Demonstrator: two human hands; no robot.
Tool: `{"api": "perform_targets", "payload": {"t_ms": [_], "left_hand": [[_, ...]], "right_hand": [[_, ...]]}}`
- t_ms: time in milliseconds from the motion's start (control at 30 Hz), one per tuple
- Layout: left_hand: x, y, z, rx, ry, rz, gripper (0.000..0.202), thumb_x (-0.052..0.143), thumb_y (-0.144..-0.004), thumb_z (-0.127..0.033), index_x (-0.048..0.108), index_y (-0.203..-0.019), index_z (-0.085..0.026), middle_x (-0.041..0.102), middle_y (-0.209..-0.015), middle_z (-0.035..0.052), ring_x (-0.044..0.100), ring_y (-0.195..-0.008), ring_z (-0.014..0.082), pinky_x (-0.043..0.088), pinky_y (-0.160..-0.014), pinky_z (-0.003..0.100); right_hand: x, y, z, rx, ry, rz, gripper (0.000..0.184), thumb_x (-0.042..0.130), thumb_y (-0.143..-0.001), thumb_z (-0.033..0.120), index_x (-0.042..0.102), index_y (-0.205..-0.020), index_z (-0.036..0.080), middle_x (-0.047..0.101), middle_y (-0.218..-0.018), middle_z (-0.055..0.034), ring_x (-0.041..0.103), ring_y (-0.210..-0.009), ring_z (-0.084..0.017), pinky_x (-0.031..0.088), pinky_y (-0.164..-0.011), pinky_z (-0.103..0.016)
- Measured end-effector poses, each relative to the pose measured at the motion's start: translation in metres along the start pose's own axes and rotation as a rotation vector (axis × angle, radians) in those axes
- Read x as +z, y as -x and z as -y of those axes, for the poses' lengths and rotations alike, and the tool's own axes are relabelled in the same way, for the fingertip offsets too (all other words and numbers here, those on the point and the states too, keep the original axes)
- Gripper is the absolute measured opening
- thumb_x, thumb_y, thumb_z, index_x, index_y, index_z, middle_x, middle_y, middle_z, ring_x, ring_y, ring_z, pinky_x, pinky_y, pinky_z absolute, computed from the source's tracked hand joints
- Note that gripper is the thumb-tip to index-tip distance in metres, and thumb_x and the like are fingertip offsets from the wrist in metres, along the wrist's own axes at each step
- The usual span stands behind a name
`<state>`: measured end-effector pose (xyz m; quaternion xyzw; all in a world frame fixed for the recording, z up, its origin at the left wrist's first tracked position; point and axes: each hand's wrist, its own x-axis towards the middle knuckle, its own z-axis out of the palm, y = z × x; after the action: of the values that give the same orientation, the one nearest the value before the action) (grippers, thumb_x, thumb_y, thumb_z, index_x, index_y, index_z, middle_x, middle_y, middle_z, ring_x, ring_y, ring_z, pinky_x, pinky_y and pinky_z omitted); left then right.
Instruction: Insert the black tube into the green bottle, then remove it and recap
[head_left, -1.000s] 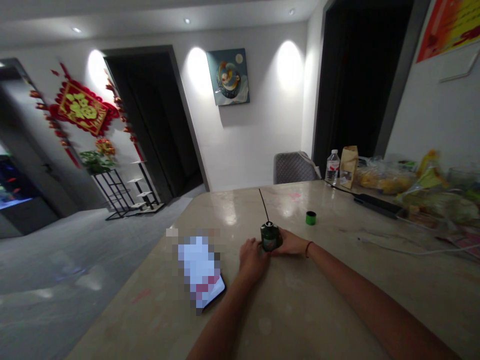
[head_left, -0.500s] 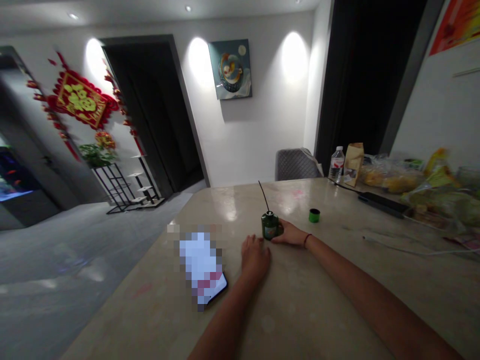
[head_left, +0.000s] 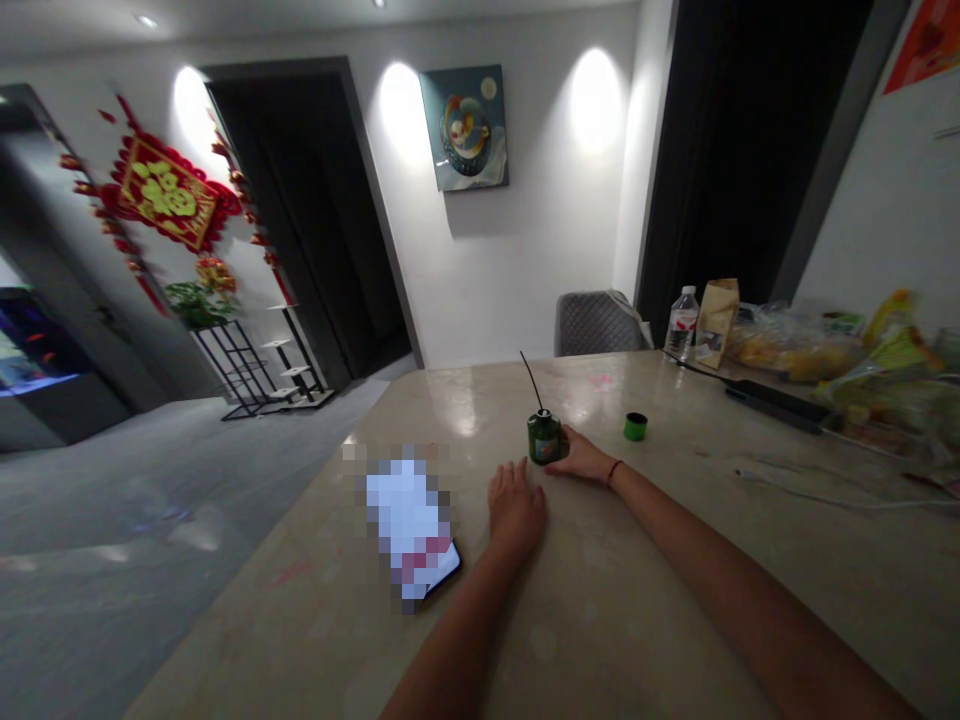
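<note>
A small dark green glass bottle (head_left: 544,443) with a label stands upright on the table. One thin black stick (head_left: 532,378) leans out of its neck toward the left. My right hand (head_left: 589,458), a dark red band at its wrist, curls its fingers around the bottle's right side. Just left of and nearer than the bottle, my left hand (head_left: 516,505) rests palm down on the tabletop, fingers stretched out and holding nothing. A green cap (head_left: 635,427) with a dark inside sits to the right of the bottle. Left of my left hand lies a phone (head_left: 444,572), its lit screen mostly pixelated.
The pale stone table (head_left: 585,620) carries a water bottle (head_left: 682,323), a brown paper bag (head_left: 718,322), plastic bags of food (head_left: 795,350), a long black device (head_left: 776,405) and a white cable (head_left: 825,493) on the right. A grey quilted chair (head_left: 596,323) stands at the far edge.
The view has shifted slightly. The fingers of my left hand look straighter and more spread. My right hand stays on the bottle; the bottle, cap and phone keep their places on the table.
</note>
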<state>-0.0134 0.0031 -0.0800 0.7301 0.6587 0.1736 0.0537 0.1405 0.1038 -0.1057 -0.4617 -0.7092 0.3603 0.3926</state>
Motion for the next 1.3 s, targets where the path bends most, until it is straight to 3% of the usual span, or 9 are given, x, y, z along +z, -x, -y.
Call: {"api": "perform_targets", "payload": {"t_ms": [100,233,433,767,1067,1300], "left_hand": [[0.003,-0.001,-0.001,-0.009,-0.038,0.027,0.05,0.032,-0.084,-0.031,0.026,-0.132,-0.023,0.031,-0.136,0.0097,0.022,-0.128,0.0253,0.017,-0.102,0.042],[0.008,-0.003,-0.002,-0.02,-0.081,0.025,0.048,0.028,-0.085,-0.037,0.027,-0.131,-0.024,0.029,-0.137,0.0102,0.021,-0.128,0.027,0.017,-0.102,0.044],[0.009,-0.003,-0.003,-0.01,-0.098,0.03,0.047,0.026,-0.085,-0.04,0.032,-0.129,-0.023,0.029,-0.138,0.0106,0.022,-0.128,0.0275,0.016,-0.102,0.046],[0.006,0.0,-0.006,-0.015,-0.098,0.045,0.046,0.028,-0.085,-0.039,0.036,-0.127,-0.024,0.028,-0.138,0.0093,0.022,-0.128,0.0268,0.016,-0.103,0.046],[0.009,0.001,-0.004,-0.009,-0.101,0.043,0.046,0.028,-0.085,-0.039,0.035,-0.128,-0.025,0.027,-0.139,0.0092,0.021,-0.128,0.0269,0.016,-0.103,0.046],[0.01,0.0,-0.003,-0.007,-0.101,0.04,0.046,0.029,-0.084,-0.04,0.036,-0.128,-0.025,0.028,-0.138,0.0098,0.022,-0.127,0.0273,0.017,-0.102,0.046]], "right_hand": [[0.002,0.004,0.001,0.001,0.108,-0.078,0.068,0.075,-0.045,0.034,0.048,-0.104,0.014,0.06,-0.1,-0.0096,0.057,-0.091,-0.023,0.045,-0.08,-0.036],[0.006,0.008,0.003,-0.031,0.271,-0.157,0.063,0.072,-0.048,0.044,0.052,-0.099,0.013,0.06,-0.097,-0.0098,0.057,-0.087,-0.022,0.045,-0.076,-0.033],[0.012,0.001,0.005,0.089,0.51,-0.223,0.061,0.068,-0.048,0.053,0.056,-0.095,0.016,0.06,-0.095,-0.0097,0.055,-0.09,-0.025,0.043,-0.075,-0.034],[0.006,-0.035,0.0,0.178,0.478,-0.179,0.056,0.07,-0.047,0.051,0.061,-0.093,0.02,0.064,-0.09,-0.006,0.06,-0.08,-0.019,0.044,-0.069,-0.028],[-0.001,-0.066,-0.007,0.223,0.515,-0.172,0.059,0.068,-0.047,0.054,0.062,-0.095,0.02,0.065,-0.09,-0.0065,0.06,-0.081,-0.02,0.044,-0.068,-0.028],[0.002,-0.073,-0.007,0.297,0.597,-0.214,0.058,0.063,-0.052,0.059,0.063,-0.096,0.023,0.064,-0.095,-0.0086,0.06,-0.086,-0.023,0.044,-0.068,-0.031]]}}
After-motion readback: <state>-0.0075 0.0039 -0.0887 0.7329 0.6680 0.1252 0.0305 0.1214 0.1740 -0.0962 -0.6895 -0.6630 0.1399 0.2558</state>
